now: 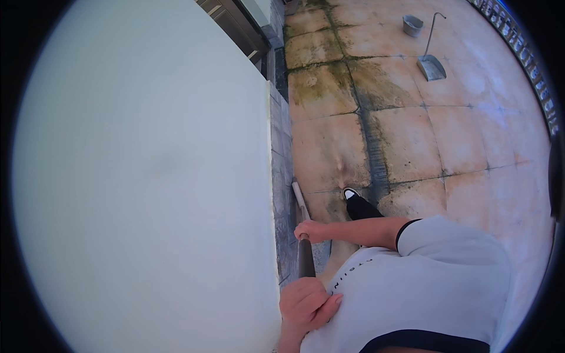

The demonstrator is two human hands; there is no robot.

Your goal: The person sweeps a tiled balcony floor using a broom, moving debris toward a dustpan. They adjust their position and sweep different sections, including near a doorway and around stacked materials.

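My left hand (309,302), low in the view, is wrapped around the near end of a long pole (306,260) with a thick dark brown grip. Further along it, my right hand (311,230) holds the same pole. Past that hand a thinner, pale section (299,194) runs along the foot of the wall. What tool the pole belongs to cannot be told. My shoe (350,193), black with a white toe, rests on the tiled floor (326,145) near its far part.
A white wall (145,176) with a grey tile base (281,167) fills the left side. Dark moss stains line the floor joints (359,106). Farther off stand a long-handled dustpan (432,68) and a grey bucket (412,25). A balustrade (527,57) borders the right; a brown door (234,26) is at the top.
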